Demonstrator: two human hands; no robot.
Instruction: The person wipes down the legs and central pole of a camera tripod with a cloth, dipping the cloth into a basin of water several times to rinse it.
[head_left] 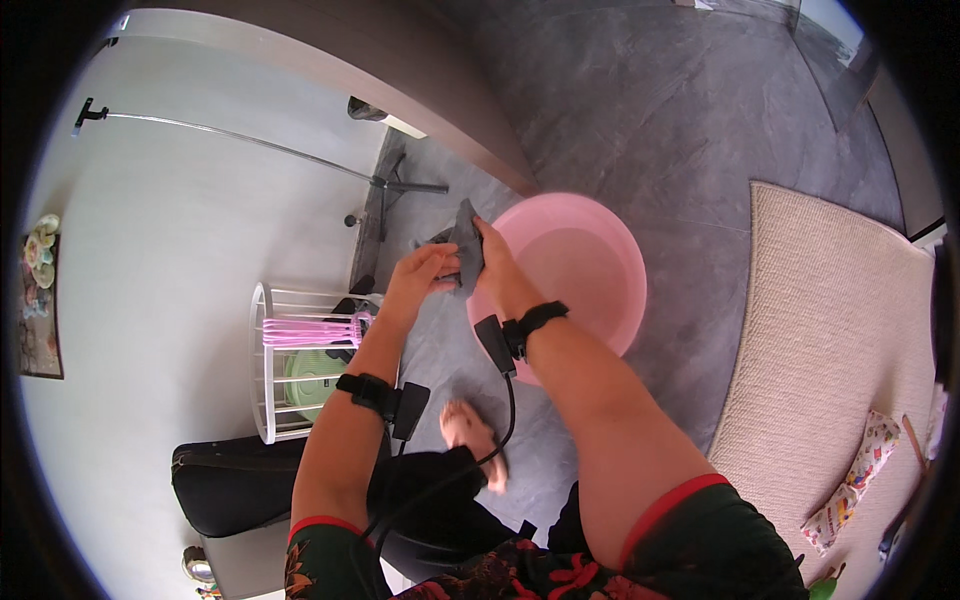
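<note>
The grey cloth (467,252) was a little above and left of the middle of the frame, bunched between the two hands and raised to a point at its top. The left hand (425,270) came to it from the left; its grip was drawn nearly closed, the fingertips bent in on the cloth's left side. The right hand (496,268) had the other side, its grip closed around the cloth with the thumb along the near edge; its other fingers were mostly hidden, so how they lay could not be told. Each forearm wore a black strap (541,318) with a small black box, and a dark cable (511,420) ran down toward the lower edge.

Just right of the hands, a round pink basin (634,250) stood on the grey floor (690,250), partly covered by the right hand and forearm. In the lower middle of the frame was a bare foot (469,436), slightly blurred. At centre left stood a white rack (262,365), with pink hangers (312,332) and a green item (312,378) showing among its bars. A thin-poled stand (245,137) crossed the upper left, and a beige rug (800,320) filled much of the right side.
</note>
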